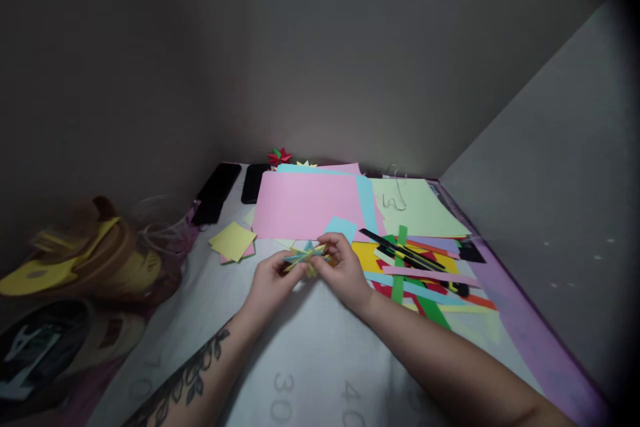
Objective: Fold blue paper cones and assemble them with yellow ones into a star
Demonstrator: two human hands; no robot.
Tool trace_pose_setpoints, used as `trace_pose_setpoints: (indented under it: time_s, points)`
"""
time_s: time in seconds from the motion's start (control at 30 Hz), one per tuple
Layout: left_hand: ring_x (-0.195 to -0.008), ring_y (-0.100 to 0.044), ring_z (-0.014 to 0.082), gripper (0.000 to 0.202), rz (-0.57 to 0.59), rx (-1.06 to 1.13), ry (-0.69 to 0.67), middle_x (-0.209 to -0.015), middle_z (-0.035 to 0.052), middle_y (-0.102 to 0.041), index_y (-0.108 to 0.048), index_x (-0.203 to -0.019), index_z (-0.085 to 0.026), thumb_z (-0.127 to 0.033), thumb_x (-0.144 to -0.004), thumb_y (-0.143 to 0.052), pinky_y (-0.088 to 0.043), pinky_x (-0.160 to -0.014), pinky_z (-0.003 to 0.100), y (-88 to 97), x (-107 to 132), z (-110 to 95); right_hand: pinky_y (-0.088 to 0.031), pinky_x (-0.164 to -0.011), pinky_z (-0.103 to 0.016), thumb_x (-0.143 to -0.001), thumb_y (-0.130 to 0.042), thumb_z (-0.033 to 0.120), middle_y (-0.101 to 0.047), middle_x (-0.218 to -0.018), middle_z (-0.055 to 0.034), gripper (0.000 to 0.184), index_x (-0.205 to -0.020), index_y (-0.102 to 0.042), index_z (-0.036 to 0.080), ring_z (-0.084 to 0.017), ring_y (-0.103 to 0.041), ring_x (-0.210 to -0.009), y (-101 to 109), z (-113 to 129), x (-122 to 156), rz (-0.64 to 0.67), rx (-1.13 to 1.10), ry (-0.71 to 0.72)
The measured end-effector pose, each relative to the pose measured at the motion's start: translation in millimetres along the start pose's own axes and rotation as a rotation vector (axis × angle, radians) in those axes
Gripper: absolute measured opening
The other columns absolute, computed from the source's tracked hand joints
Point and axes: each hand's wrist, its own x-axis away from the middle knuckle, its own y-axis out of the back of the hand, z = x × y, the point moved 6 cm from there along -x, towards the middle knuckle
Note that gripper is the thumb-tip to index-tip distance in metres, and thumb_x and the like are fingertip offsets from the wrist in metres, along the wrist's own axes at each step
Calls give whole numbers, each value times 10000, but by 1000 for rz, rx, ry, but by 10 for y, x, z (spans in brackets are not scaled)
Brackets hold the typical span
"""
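A folded paper star [309, 253] in yellow and light blue is held between my two hands, just above the white table surface. My left hand [274, 279] pinches its left side, thumb toward me. On the other side, my right hand [345, 272] has its thumb on the star's front and its fingers curled behind the right edge. Some of the points are hidden by my fingers. Small square papers [233, 241], yellow on top, lie left of my left hand. Beyond my right hand sits a small blue paper [341, 228].
Pink sheets [307, 203] and pale green sheets [417, 207] lie at the back. Coloured strips [425, 280] and black cutters [403, 250] are heaped on the right. A red paper star [279, 157] and phones [220, 190] sit near the wall. Bags [90, 260] stand at left.
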Motion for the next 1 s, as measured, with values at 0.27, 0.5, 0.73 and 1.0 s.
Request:
trace_pose_setpoints:
  time_s: [0.27, 0.5, 0.73, 1.0]
  points:
    - [-1056, -598, 217, 145, -202, -354, -673, -960, 57, -698, -595, -735, -194, -54, -775, -590, -474, -914, 410, 209, 142, -370, -453, -813, -401, -766, -516, 12, -596, -947, -38, 219, -741, -561, 225, -202, -554, -922, 46, 422, 46, 9, 204, 521]
    - [-1131, -545, 236, 202, -239, -553, -851, -1053, 69, -657, -603, -853, -214, -26, -796, -555, -466, -932, 459, 196, 260, -499, -462, -812, -428, -743, -526, -15, -568, -1011, -35, 269, -788, -570, 246, -218, -538, -966, 88, 470, 115, -33, 258, 629]
    - [-1102, -563, 236, 178, -261, -587, -847, -1046, 59, -664, -614, -855, -224, -60, -798, -574, -475, -917, 444, 207, 255, -513, -464, -803, -432, -748, -515, -4, -575, -992, -38, 263, -783, -570, 251, -221, -548, -953, 95, 465, 95, -41, 249, 620]
    - [-1126, -532, 238, 247, -222, -584, -877, -1103, 67, -626, -640, -883, -231, -17, -790, -556, -464, -927, 443, 182, 267, -484, -469, -797, -424, -749, -502, -12, -566, -986, -39, 261, -784, -548, 241, -212, -545, -942, 79, 482, 81, -32, 261, 624]
